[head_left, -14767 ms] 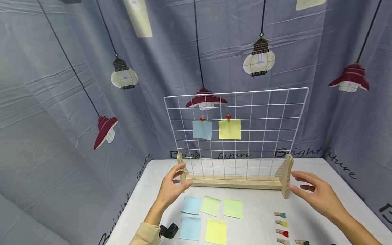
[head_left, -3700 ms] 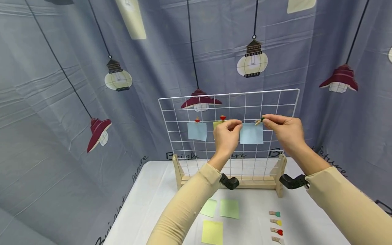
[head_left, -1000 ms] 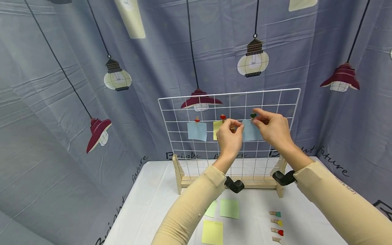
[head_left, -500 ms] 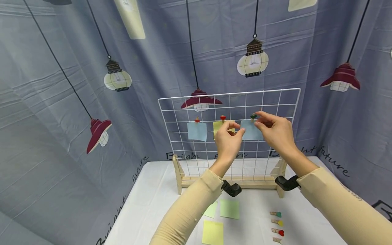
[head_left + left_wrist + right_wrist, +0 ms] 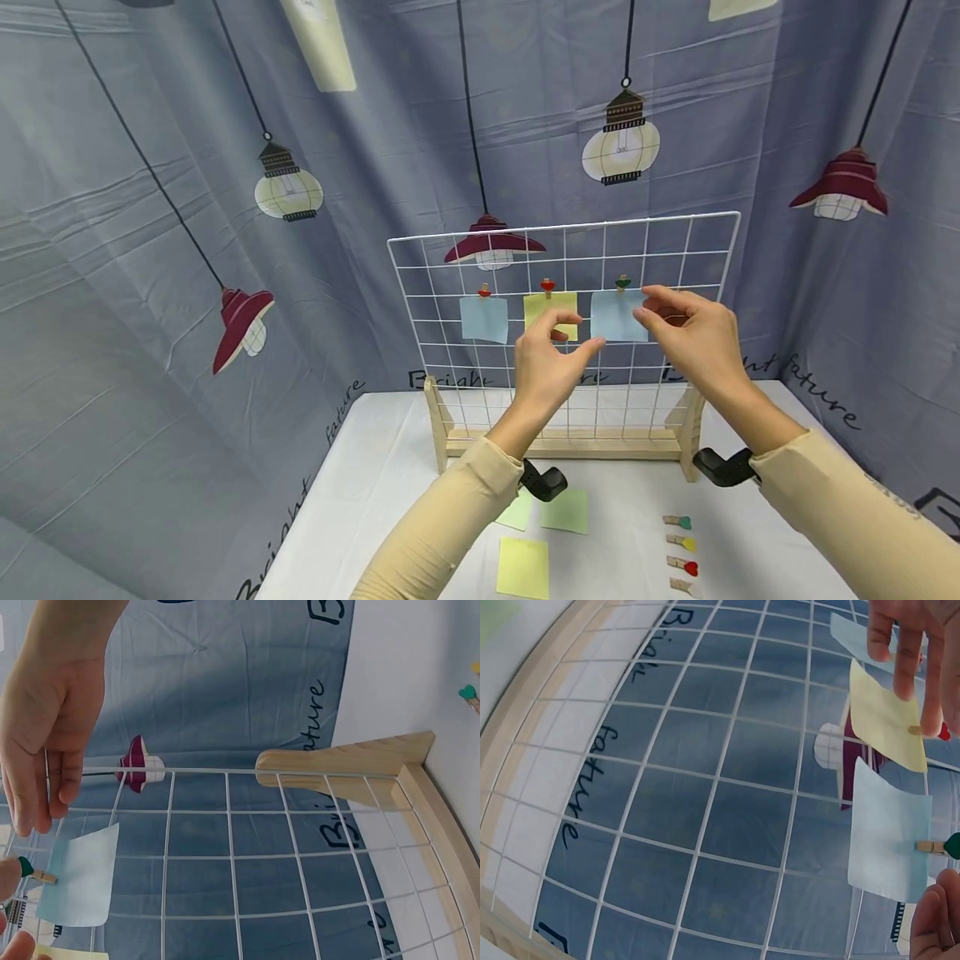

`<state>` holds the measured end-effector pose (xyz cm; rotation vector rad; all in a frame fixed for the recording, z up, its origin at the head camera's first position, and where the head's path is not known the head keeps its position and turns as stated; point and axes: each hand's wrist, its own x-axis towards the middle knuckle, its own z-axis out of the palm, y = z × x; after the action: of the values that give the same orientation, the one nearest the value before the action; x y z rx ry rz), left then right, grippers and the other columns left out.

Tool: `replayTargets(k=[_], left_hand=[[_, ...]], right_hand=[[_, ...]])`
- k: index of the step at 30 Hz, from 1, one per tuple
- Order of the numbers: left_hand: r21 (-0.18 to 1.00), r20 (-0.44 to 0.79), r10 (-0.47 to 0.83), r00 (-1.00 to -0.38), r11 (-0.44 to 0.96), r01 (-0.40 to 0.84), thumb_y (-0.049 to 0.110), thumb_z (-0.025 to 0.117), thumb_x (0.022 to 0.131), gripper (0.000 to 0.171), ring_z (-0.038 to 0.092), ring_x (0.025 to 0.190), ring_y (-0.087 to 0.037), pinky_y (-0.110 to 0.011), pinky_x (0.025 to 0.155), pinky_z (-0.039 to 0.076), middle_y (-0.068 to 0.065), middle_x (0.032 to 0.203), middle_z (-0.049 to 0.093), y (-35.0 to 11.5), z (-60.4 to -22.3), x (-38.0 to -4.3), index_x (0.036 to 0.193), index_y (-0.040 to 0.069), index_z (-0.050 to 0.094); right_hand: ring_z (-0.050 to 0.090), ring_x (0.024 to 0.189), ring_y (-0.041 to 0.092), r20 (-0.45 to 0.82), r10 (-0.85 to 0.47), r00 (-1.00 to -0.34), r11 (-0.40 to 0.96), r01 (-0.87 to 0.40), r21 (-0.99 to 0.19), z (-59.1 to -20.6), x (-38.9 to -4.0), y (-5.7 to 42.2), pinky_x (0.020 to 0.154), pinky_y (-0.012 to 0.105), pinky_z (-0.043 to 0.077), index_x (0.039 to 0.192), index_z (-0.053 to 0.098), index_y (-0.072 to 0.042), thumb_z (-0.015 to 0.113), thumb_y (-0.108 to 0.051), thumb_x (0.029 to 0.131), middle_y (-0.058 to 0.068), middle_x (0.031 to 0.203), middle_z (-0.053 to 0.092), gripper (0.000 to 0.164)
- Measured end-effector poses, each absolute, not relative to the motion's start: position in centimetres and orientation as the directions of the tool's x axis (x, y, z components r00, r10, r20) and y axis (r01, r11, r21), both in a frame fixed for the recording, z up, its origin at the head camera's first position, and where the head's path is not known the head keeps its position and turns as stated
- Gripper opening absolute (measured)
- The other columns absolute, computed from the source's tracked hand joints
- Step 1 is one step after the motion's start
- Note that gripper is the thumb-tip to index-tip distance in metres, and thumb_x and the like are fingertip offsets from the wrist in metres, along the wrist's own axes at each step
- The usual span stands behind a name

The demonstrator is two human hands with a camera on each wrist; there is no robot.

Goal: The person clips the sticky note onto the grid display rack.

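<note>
A white wire grid [image 5: 564, 227] stands upright on a wooden base [image 5: 570, 448]. From it hang a blue sticky note [image 5: 484, 319], a yellow sticky note [image 5: 536, 307] and a second blue note [image 5: 617, 318], each under a small clothespin. The right-hand clothespin [image 5: 622, 283] bears a dark green heart; the other two bear red ones. In front of the yellow note, my left hand [image 5: 543, 362] has thumb and fingers apart, holding nothing. My right hand [image 5: 697, 337] is at the right blue note's right edge, fingers loosely bent, gripping nothing; whether it touches the paper I cannot tell.
On the white table lie a yellow note [image 5: 522, 568] and two green notes, one [image 5: 564, 510] fully visible, the other [image 5: 517, 510] partly behind my left sleeve. Several clothespins, among them a red-heart one [image 5: 682, 566], form a column at right. A printed curtain [image 5: 337, 275] hangs behind.
Over the frames the second blue note and green-heart clothespin went from table to grid. In the last second my right hand released the clothespin and moved right; my left drew away and opened.
</note>
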<state>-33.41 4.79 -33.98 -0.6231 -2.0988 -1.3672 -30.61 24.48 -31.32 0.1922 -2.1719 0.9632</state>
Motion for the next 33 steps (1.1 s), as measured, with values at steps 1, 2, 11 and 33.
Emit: replayTargets(k=[1,2,11,33], left_hand=[[0.662,0.670,0.092,-0.737,0.377,0.648,0.028,0.088,0.082,0.038,0.068,0.096,-0.022,-0.023,0.071,0.047,0.006,0.116,0.074,4.6,-34.0,-33.3,0.114,0.014,0.072],[0.656,0.671,0.103,-0.735,0.380,0.652,0.028,0.088,0.082,0.039,0.068,0.098,-0.023,-0.023,0.072,0.048,0.006,0.117,0.073,4.5,-34.0,-33.2,0.115,0.014,0.072],[0.639,0.659,0.182,-0.730,0.377,0.671,0.034,0.090,0.079,0.053,0.069,0.109,-0.026,-0.028,0.085,0.051,0.007,0.130,0.070,3.3,-34.6,-33.0,0.126,0.020,0.070],[0.718,0.497,0.348,-0.795,0.350,0.602,0.041,0.089,0.078,0.081,0.052,0.138,-0.019,-0.045,0.102,0.050,0.020,0.153,0.049,-1.1,-37.5,-32.9,0.149,0.035,0.052]], right_hand=[[0.052,0.075,-0.013,0.682,0.148,-0.716,0.706,-0.406,-0.580,-31.4,-30.5,24.5,0.065,0.006,0.041,0.127,0.074,-0.010,0.076,-0.022,0.094,0.010,0.101,0.075,0.035],[0.053,0.076,-0.013,0.682,0.146,-0.717,0.706,-0.408,-0.580,-31.5,-30.4,24.4,0.066,0.006,0.041,0.127,0.074,-0.010,0.077,-0.022,0.094,0.010,0.102,0.075,0.035],[0.070,0.103,0.038,0.666,0.039,-0.745,0.706,-0.451,-0.546,-32.5,-29.2,24.3,0.077,0.001,0.038,0.136,0.067,-0.009,0.078,-0.028,0.093,0.016,0.126,0.070,0.047],[0.053,0.133,0.047,0.524,-0.146,-0.839,0.707,-0.459,-0.538,-35.4,-27.4,24.7,0.101,0.061,0.049,0.151,0.051,-0.012,0.083,-0.036,0.087,0.020,0.158,0.045,0.075]])
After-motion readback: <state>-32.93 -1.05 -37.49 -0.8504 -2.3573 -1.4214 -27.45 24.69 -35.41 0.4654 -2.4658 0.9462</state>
